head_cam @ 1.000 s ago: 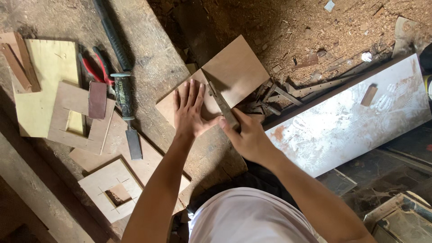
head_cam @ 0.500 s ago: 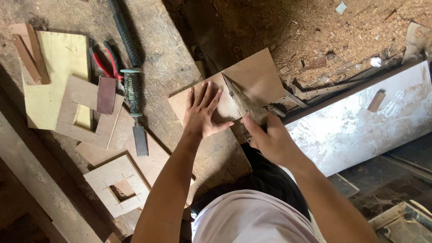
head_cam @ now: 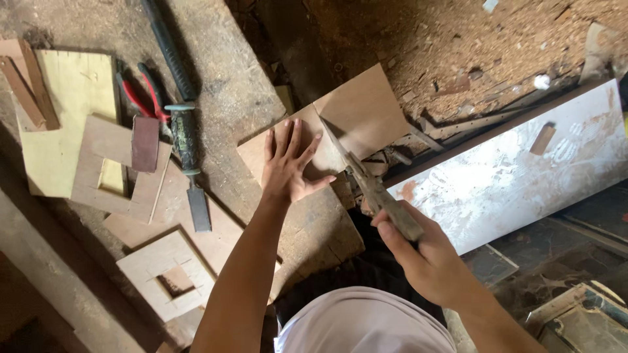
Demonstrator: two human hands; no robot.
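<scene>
Left hand (head_cam: 288,167) flat, pressing 1 brown board (head_cam: 363,111); right hand (head_cam: 425,258) gripping 1 saw (head_cam: 366,183); 1 chisel (head_cam: 190,163), 1 pliers (head_cam: 140,91) nearby.

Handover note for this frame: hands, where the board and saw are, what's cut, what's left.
Left hand: flat on the thin brown board, pinning it to the workbench.
Right hand: gripping the handsaw, blade set in the board.
Done: kerf runs partway in from the near edge.
Left: far part of the board looks uncut, so likely finish the cut.
Nearby: chisel and red pliers to the left, cut-out frames beside them.
</scene>
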